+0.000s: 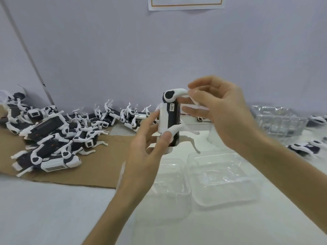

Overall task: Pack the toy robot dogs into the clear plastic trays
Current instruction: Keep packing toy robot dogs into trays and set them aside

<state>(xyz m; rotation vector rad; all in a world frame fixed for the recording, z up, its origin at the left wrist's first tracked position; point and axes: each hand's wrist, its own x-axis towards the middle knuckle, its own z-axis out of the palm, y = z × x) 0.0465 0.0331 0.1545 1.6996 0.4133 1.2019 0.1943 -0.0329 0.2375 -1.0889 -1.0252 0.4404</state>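
Observation:
A black-and-white toy robot dog (170, 119) stands on end in the air above the table, held by both hands. My left hand (145, 152) grips its lower body, thumb on a white leg. My right hand (219, 112) pinches the upper white leg near the top joint. Below them lie two clear plastic trays, one (223, 179) to the right and one (168, 191) partly behind my left wrist; both look hollow with nothing inside.
A heap of several more robot dogs (53, 137) covers a brown cardboard sheet (106, 163) at the left. A stack of clear trays (279, 121) stands at the back right, with a few dogs (304, 147) beside it. A pale wall rises close behind.

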